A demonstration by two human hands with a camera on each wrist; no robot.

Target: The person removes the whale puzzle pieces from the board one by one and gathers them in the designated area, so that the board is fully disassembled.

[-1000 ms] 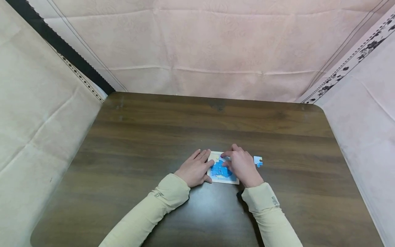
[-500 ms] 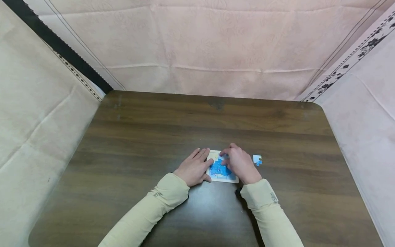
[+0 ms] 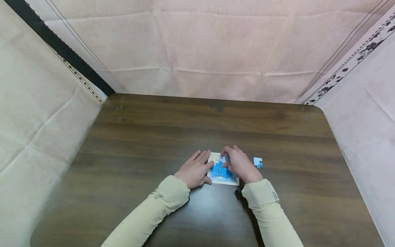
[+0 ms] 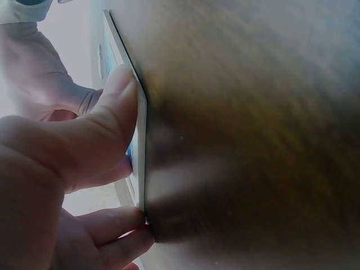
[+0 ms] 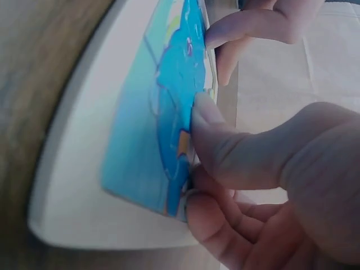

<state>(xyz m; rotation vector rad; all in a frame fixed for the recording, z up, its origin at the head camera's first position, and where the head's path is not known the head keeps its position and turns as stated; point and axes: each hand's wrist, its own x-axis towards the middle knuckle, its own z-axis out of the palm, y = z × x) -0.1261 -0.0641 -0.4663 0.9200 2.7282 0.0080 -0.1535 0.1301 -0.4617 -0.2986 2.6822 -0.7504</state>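
A small jigsaw puzzle (image 3: 220, 171) with a blue cartoon picture and a pale border lies on the table near its front middle. My left hand (image 3: 195, 169) rests at the puzzle's left side, fingers stretched out; in the left wrist view its thumb lies along the pale tray edge (image 4: 142, 169). Over the upper right of the picture, my right hand (image 3: 242, 166) bends its thumb and index finger down onto a puzzle piece, about a piece's width apart. The right wrist view has the right thumb (image 5: 236, 146) on the blue picture, other fingers curled; the piece is mostly hidden.
One loose puzzle piece (image 3: 258, 162), blue and white, lies on the table just right of the right hand. Dark wood tabletop (image 3: 154, 130) extends around the puzzle. Pale cloth (image 3: 197, 48) hangs behind the table and along both sides.
The right index finger bends a little more over the puzzle's upper part. The left hand, the puzzle and the loose piece keep their places; the head view shifts slightly.
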